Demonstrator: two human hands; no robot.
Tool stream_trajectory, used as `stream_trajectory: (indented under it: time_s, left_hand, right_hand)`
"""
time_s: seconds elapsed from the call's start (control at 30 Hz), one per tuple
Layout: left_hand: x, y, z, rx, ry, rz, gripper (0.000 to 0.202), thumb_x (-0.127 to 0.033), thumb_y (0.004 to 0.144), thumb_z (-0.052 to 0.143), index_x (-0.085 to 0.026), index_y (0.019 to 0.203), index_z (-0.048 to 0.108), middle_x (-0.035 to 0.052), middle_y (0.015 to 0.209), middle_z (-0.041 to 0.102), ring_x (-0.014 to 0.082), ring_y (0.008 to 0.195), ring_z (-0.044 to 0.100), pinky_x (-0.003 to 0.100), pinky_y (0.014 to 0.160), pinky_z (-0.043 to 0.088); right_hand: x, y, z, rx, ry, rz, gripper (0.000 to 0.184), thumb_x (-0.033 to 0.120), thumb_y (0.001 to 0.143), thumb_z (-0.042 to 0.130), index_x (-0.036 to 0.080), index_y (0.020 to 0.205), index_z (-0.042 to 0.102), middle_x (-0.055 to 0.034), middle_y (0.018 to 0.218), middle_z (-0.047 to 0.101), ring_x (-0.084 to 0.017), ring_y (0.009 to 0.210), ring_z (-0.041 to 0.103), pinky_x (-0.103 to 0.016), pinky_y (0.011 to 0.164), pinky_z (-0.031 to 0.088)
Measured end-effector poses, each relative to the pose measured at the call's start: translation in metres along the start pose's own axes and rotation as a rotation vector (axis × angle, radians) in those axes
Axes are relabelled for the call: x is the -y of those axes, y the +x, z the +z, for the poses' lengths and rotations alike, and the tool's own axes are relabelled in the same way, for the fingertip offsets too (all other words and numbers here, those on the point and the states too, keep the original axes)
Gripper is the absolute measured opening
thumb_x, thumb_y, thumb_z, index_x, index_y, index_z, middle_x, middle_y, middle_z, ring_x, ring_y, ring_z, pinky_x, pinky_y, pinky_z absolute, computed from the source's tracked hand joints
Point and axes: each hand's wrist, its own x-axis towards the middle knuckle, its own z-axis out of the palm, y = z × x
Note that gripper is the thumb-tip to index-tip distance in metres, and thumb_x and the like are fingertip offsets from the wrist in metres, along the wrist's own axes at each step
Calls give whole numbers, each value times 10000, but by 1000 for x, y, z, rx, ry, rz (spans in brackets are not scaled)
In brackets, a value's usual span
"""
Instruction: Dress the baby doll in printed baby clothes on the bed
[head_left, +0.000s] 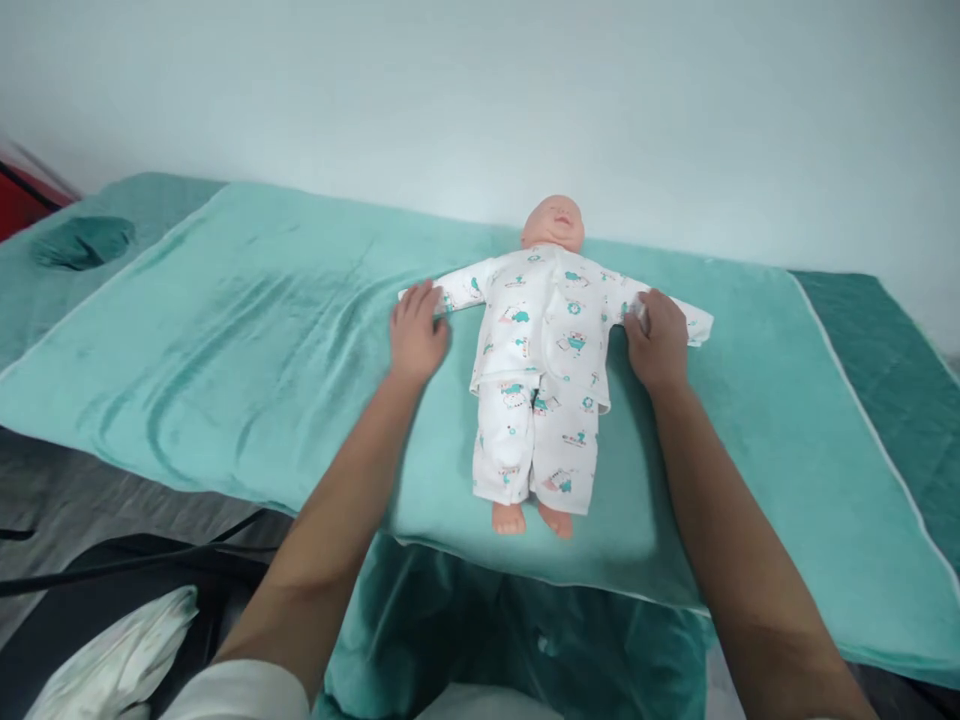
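A baby doll (553,222) lies on its back, dressed in a white printed jacket (525,320) and matching trousers (502,450). Its arms are spread out to both sides, and bare feet show below the trouser legs. My left hand (418,330) is closed over the end of the sleeve on the left, fingers on top of the cloth. On the other side, my right hand (658,340) grips the sleeve on the right around its middle, with the cuff sticking out beyond my fingers. The doll's hands are hidden.
A pale green sheet (300,300) with wrinkles on the left covers the bed. The bed's darker green cover (862,340) shows at the right, and a face hole (84,242) at the far left. White printed cloth (120,650) lies on a black seat at lower left.
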Motion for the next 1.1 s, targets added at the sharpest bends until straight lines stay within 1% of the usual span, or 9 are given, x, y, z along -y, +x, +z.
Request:
stream_trajectory:
  time_s: [0.1, 0.27, 0.37, 0.5, 0.67, 0.8, 0.93, 1.03, 1.1]
  left_hand:
    - [11, -4, -4, -11, 79, -148, 633, -149, 856, 473, -104, 1486, 511, 160, 1597, 471, 328, 1505, 403, 524, 1277, 301]
    - [4, 1, -3, 15, 179, -207, 628, -136, 915, 355, -51, 1530, 449, 195, 1635, 403, 336, 1526, 370, 518, 1264, 296]
    - [8, 8, -6, 59, 216, -200, 641, -110, 925, 310, -73, 1558, 409, 177, 1663, 362, 326, 1534, 359, 517, 1263, 282]
    - [19, 19, -11, 85, 202, -172, 599, -117, 957, 309, -90, 1548, 403, 162, 1672, 353, 289, 1532, 366, 499, 1267, 270]
    - [20, 18, -10, -14, 177, -221, 582, -107, 965, 268, -122, 1515, 460, 126, 1664, 382, 269, 1523, 380, 502, 1254, 299]
    - [15, 10, -3, -86, 103, -255, 568, -111, 926, 329, -134, 1447, 555, 148, 1619, 450, 324, 1496, 419, 567, 1244, 291]
    - [10, 0, -2, -131, 36, -268, 593, -84, 856, 421, -120, 1431, 560, 168, 1618, 442, 364, 1512, 384, 623, 1250, 256]
    - [2, -16, -7, -142, -20, -266, 577, -101, 844, 465, -116, 1414, 550, 176, 1642, 392, 371, 1538, 330, 634, 1262, 243]
    - [-6, -33, -14, -129, -33, -241, 541, -100, 852, 457, -98, 1383, 556, 203, 1617, 409, 358, 1526, 347, 612, 1264, 269]
  right_hand:
    - [-26, -13, -23, 70, -175, 96, 519, 337, 934, 531, 110, 1399, 569, -219, 1478, 567, -316, 1414, 496, -539, 1198, 364]
    - [-46, -33, -47, 77, -303, 220, 549, 354, 906, 526, 91, 1384, 588, -227, 1407, 621, -334, 1317, 574, -527, 1138, 437]
    - [-48, -37, -50, 49, -292, 231, 578, 345, 877, 537, 83, 1387, 605, -218, 1409, 626, -339, 1319, 570, -509, 1136, 441]
    - [-46, -36, -49, 59, -295, 237, 535, 336, 886, 534, 154, 1379, 632, -172, 1411, 636, -333, 1302, 581, -533, 1125, 447]
    - [-50, -34, -46, 61, -276, 255, 508, 319, 877, 543, 190, 1356, 649, -155, 1424, 631, -325, 1313, 574, -565, 1120, 447]
    - [-54, -35, -44, 12, -187, 250, 513, 318, 846, 554, 187, 1328, 671, -183, 1429, 622, -347, 1319, 565, -583, 1118, 432]
    - [-43, -42, -44, -45, -199, 222, 498, 271, 839, 557, 141, 1308, 662, -229, 1532, 500, -374, 1441, 436, -629, 1167, 354]
    - [-20, -55, -43, -71, -192, 165, 515, 272, 841, 580, 132, 1335, 615, -223, 1623, 362, -394, 1517, 295, -671, 1190, 296]
    - [0, -69, -43, -67, -111, 102, 498, 292, 860, 587, 144, 1335, 597, -215, 1631, 346, -387, 1520, 289, -669, 1194, 298]
